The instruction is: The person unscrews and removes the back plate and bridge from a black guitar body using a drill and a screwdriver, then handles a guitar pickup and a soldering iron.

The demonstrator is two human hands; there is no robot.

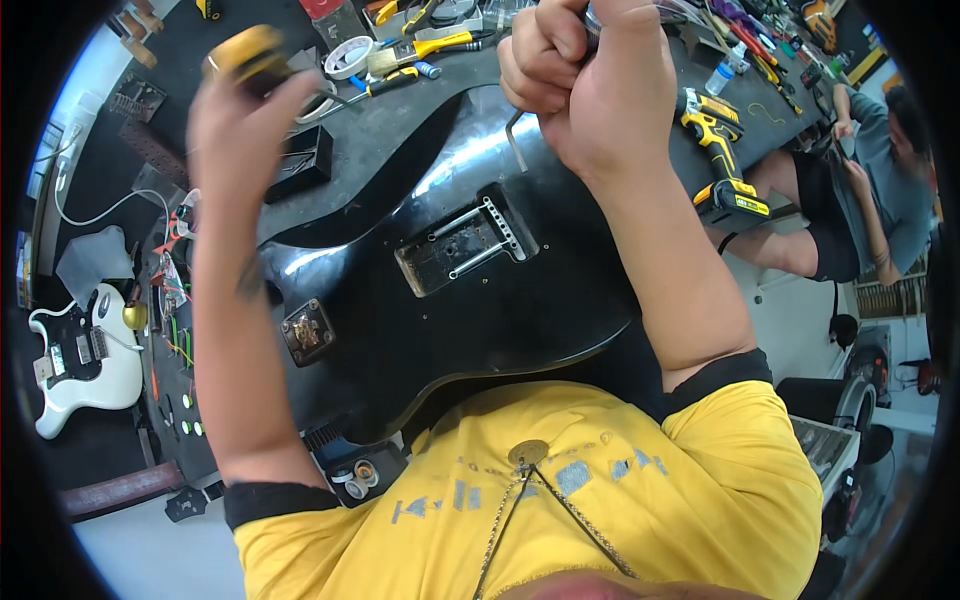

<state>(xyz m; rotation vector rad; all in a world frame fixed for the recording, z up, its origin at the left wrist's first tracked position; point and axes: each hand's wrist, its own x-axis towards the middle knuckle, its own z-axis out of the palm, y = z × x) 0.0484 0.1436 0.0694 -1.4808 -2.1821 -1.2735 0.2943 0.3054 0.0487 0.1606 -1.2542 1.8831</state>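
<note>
Two electric-guitar bodies were counted: one black guitar body (520,330), centred on the dark workbench (370,130) before the person, and one white guitar body (110,375) at far left. In the black one, a rectangular cavity (425,270) is exposed, in which two springs (462,218) are visible. One yellow-and-black object (245,55), too blurred to be identified, is grasped by the left hand (235,130), raised over the bench. The right hand (615,95) is clenched above the body's edge; a dark item is partly seen in the fist, its kind hidden. One L-shaped metal rod (516,145) is seen just beside that fist; whether it is held cannot be told. One cordless drill (718,150) and one yellow-handled paintbrush (425,48) were noted on the bench. Lettering: a yellow label is borne by the drill's battery (735,200); grey printing is carried on the yellow shirt (640,520). One other person (890,190) is seated at right.
</note>
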